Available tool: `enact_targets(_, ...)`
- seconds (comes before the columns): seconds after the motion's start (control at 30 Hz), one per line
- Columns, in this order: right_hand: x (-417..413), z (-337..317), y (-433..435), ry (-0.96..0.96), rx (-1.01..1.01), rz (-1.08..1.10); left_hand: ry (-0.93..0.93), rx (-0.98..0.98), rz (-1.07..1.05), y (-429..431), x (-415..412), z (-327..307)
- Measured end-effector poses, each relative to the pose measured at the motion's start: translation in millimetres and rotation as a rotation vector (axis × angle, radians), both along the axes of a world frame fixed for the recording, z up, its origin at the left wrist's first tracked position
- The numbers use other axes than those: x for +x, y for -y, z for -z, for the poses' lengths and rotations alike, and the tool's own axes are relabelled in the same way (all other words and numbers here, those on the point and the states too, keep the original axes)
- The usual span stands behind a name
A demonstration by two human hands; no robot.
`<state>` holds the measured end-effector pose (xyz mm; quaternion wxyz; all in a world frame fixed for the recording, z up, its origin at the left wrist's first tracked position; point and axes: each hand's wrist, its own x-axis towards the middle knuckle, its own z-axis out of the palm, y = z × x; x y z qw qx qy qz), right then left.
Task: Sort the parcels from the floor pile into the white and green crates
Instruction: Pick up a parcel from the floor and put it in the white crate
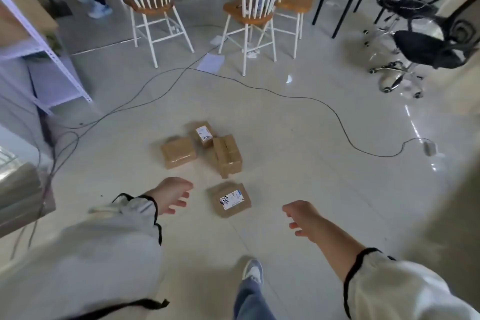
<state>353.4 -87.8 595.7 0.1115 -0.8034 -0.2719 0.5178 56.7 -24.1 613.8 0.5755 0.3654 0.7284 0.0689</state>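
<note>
Left grip (172, 195): fingers loosely spread, nothing held, over the floor (285, 163). Ahead, clustered: plain parcel (178, 152), small labelled parcel (204, 134), taped parcel (228, 156). Near parcel (230, 200), label up, lies between both grips, untouched. Right grip (302, 217): fingers relaxed, nothing held.

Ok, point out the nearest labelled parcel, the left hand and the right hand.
nearest labelled parcel (230, 200): head view, on its white label.
left hand (171, 193): head view, middle of the hand.
right hand (302, 215): head view, middle of the hand.
</note>
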Motion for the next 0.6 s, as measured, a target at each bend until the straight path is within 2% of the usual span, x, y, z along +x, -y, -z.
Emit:
enact_targets(0.17, 3.2, 87.5, -80.8, 0.040, -0.087, -0.140, 0.042, -0.081, -0.111, -48.9, 19.7, 96.3)
enact_targets(0.27, -4.9, 166.9, -123.9, 0.054, -0.113, -0.197, 0.028, -0.099, -0.153, -79.3, 37.6, 177.3)
enact_targets(0.47, -44.9, 369.9, -157.2, 0.042, -0.270, -0.232, 0.013, -0.108, -0.069, -126.4, 58.1, 374.4)
enact_targets(0.6, -79.8, 497.4, -168.0, 0.035, -0.234, -0.305, 0.003, -0.136, 0.091, -164.5, 50.4, 501.1)
